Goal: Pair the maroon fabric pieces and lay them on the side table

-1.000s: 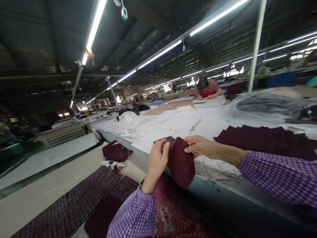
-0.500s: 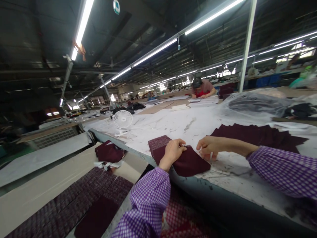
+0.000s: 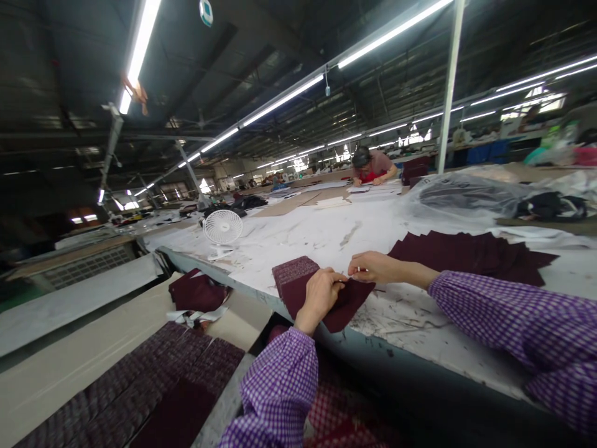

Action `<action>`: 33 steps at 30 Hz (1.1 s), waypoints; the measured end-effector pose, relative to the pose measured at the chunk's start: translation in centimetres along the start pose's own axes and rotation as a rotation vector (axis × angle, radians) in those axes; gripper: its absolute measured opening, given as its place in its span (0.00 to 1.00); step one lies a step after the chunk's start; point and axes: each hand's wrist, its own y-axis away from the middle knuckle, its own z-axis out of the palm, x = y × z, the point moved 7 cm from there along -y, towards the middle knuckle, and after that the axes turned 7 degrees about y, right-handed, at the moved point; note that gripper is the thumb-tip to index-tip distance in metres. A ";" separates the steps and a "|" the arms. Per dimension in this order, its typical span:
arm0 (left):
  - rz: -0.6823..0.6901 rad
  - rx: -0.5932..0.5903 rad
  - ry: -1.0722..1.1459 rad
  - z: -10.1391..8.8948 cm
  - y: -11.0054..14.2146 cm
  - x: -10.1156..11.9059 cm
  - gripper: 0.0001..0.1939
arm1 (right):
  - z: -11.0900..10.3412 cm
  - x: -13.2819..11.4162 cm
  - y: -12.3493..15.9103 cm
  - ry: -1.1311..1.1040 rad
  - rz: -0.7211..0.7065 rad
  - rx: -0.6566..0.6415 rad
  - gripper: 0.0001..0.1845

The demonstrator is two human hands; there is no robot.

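A small stack of maroon fabric pieces (image 3: 298, 283) lies at the near edge of the white cutting table (image 3: 326, 239). My left hand (image 3: 321, 294) rests curled on top of the stack, fingertips pinched on the cloth. My right hand (image 3: 373, 267) is just to its right, fingers closed in a pinch on a small white object, touching the far edge of the same stack. Both sleeves are purple gingham.
A fan of maroon cut pieces (image 3: 471, 254) lies behind my right arm. A small white fan (image 3: 222, 228) stands at the table's left end. Plastic-wrapped dark fabric (image 3: 471, 193) sits at the back right. A person (image 3: 370, 168) leans over the far end. Maroon pieces (image 3: 153, 379) lie on the lower bench.
One second ago both hands held a maroon piece up off the table; it now lies flat on the stack, and both hands have come together over it.
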 end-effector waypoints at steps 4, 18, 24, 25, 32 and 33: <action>-0.007 -0.010 -0.014 0.1 0.0 0.0 0.11 | 0.1 -0.4 0.0 0.061 -0.020 -0.011 0.10; 0.098 -0.024 -0.145 -0.1 0.5 1.2 0.12 | 1.7 -3.2 1.6 0.554 -0.288 0.068 0.11; 0.116 -0.036 -0.189 0.1 0.5 1.4 0.13 | -1.0 -1.9 1.7 0.291 -0.167 0.052 0.18; 0.116 -0.040 -0.192 0.2 0.5 1.4 0.13 | -1.7 -2.0 1.5 0.216 -0.148 0.070 0.19; 0.097 -0.052 -0.178 -0.1 0.5 1.6 0.12 | -0.5 -4.3 0.3 0.139 -0.067 -0.028 0.14; 0.082 -0.059 -0.162 -0.3 0.6 1.6 0.12 | -0.2 -4.1 0.4 0.141 -0.049 -0.025 0.14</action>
